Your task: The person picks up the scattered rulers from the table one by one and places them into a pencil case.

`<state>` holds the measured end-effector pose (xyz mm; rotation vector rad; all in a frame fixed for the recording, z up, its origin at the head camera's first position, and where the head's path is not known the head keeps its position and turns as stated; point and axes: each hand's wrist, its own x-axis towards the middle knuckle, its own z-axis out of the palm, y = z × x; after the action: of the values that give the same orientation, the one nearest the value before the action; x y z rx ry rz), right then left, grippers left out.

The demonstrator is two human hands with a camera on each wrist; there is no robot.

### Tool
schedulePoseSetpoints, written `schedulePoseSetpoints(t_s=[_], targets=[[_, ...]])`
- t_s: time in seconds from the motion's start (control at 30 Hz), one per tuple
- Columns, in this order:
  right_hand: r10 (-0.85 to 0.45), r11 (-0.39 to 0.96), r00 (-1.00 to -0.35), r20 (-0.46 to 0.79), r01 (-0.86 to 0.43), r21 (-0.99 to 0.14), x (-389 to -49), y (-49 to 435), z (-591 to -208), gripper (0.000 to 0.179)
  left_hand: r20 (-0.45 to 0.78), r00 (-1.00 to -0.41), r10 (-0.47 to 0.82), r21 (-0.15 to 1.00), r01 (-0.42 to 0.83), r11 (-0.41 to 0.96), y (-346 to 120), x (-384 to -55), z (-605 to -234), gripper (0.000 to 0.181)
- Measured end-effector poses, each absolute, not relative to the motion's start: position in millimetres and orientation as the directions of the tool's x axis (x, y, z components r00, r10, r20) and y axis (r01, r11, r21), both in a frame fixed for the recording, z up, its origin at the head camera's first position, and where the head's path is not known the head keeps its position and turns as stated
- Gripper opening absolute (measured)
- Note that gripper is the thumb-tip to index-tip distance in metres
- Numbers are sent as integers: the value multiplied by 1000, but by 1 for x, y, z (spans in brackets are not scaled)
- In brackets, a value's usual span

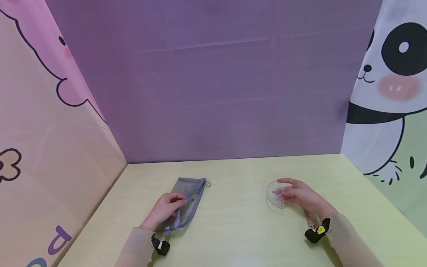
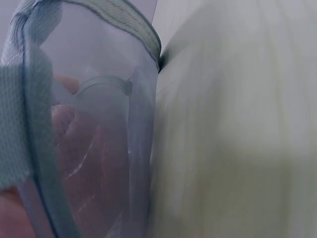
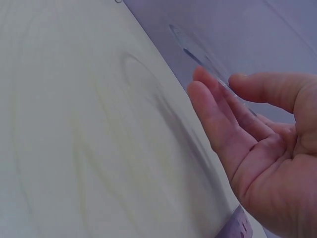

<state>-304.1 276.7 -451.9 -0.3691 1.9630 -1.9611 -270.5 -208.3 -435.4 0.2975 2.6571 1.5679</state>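
A clear semicircular protractor [image 1: 273, 193] is pinched between the thumb and fingers of my right hand [image 1: 301, 194], raised a little above the table. The right wrist view shows the protractor [image 3: 198, 54] nearly edge-on, with its shadow below. On the left, a see-through grey-purple zip pouch [image 1: 191, 193] is held by my left hand [image 1: 166, 209] at its near left side. In the left wrist view, parts of that hand show through the sheer side of the pouch [image 2: 99, 124]. Some small contents inside the pouch are too unclear to name.
A patterned strip like a ruler [image 1: 311, 219] lies on the pale table [image 1: 240, 222] beneath my right wrist. A small ring [image 1: 208, 184] hangs from the far right corner of the pouch. Behind stands a purple backdrop [image 1: 213, 92], with printed cloth walls on both sides.
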Motion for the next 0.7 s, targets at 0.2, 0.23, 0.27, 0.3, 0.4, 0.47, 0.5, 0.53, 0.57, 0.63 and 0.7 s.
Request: schedulePoseSetpoints(t_s=[0.2,0.23,0.27,0.3,0.4,0.47,0.5,0.53,0.57,0.63,0.7], targets=[[-394,65,-918,-53,30,-997,-308,270,-444,53,61,-981,185,873,142,466,-209,-271,-435,22],[-399,68,-916,-45,20,-997,-309,268,-442,53,61,-981,185,873,142,466,-209,-271,-435,22],[-402,70,-915,-42,15,-997,-310,267,-441,53,61,-981,184,873,141,466,-209,-271,-435,22],[-405,71,-913,-41,14,-997,-311,265,-439,53,60,-981,182,873,141,467,-209,-271,-435,22],[-410,70,-911,-45,18,-997,-314,261,-436,53,61,-982,181,872,141,469,-209,-272,-435,22],[-411,66,-910,-53,29,-997,-315,258,-434,53,61,-982,179,871,140,471,-209,-272,-435,22],[-412,62,-910,-56,33,-998,-316,256,-433,52,62,-982,180,870,141,472,-209,-272,-435,22],[-411,60,-910,-57,36,-998,-316,255,-432,52,63,-981,182,869,143,474,-209,-272,-435,22],[-413,57,-909,-57,36,-998,-317,253,-432,51,64,-981,183,868,145,474,-209,-272,-435,22],[-425,50,-904,-55,38,-998,-318,249,-431,51,68,-979,190,867,152,474,-210,-272,-435,22],[-433,49,-900,-59,42,-998,-320,245,-431,50,72,-978,196,866,159,473,-210,-272,-435,23]])
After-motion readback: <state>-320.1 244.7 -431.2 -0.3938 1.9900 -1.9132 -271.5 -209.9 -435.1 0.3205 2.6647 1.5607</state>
